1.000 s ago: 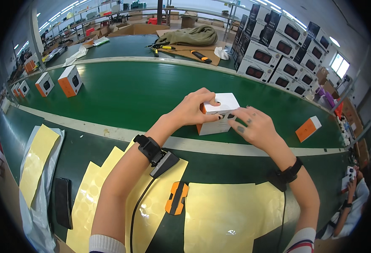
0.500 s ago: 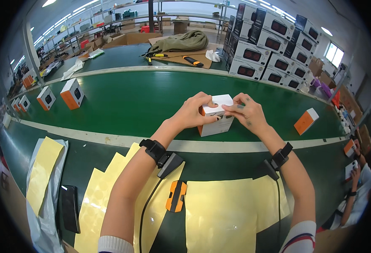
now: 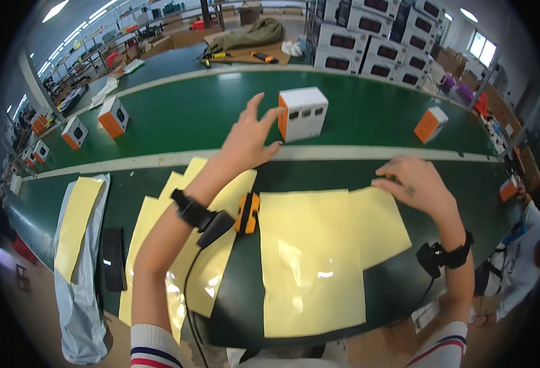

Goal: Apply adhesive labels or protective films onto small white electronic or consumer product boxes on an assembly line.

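Note:
A white box with an orange side (image 3: 303, 113) stands on the green conveyor belt (image 3: 208, 116). My left hand (image 3: 249, 136) is just left of it, fingers spread, fingertips close to the orange face and holding nothing. My right hand (image 3: 414, 184) rests lower right, fingers down on the top edge of a yellow plastic bag (image 3: 375, 222). A larger yellow bag (image 3: 310, 260) lies in front of me. Both wrists wear black bands with cables.
More yellow bags (image 3: 178, 245) lie at left, with an orange-black tool (image 3: 247, 213) between them. Several white-orange boxes (image 3: 113, 116) stand along the belt at left, another (image 3: 430, 124) at right. Stacked white cartons (image 3: 374, 37) at the back. A person (image 3: 521, 245) sits at right.
Both hands let go of the white box, which now stands on the belt. My right hand dropped to the yellow bag; my left hand opened beside the box.

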`<action>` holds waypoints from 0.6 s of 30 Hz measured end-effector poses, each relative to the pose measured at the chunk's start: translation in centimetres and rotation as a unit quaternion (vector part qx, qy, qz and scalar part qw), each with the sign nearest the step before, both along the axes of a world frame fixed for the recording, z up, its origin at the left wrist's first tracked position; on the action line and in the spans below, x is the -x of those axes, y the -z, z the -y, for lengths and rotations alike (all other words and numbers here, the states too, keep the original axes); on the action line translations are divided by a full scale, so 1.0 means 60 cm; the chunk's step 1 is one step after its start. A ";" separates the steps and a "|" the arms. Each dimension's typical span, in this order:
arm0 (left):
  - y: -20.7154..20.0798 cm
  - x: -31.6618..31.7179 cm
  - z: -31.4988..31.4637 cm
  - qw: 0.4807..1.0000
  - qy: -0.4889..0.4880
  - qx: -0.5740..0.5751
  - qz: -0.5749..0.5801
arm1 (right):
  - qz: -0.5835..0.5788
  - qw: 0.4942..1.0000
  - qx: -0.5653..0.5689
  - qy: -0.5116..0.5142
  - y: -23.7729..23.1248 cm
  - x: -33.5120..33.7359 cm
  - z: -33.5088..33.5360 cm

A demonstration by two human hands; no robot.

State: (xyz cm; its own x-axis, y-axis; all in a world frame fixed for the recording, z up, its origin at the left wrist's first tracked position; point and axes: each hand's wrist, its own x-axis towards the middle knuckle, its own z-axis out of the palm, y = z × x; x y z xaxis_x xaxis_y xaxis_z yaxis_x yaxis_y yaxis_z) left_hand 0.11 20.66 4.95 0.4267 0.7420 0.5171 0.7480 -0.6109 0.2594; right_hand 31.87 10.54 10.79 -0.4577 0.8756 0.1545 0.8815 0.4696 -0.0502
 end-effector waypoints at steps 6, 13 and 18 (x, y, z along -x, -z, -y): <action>-0.018 0.020 0.235 0.927 0.022 0.346 0.142 | -0.162 0.977 0.111 0.086 0.147 0.004 0.141; 0.049 0.003 0.356 0.843 -0.010 0.442 0.306 | -0.241 0.950 0.147 0.137 0.185 0.050 0.132; 0.057 -0.028 0.346 0.747 -0.055 0.482 0.455 | -0.292 0.916 0.225 0.158 0.186 0.051 0.123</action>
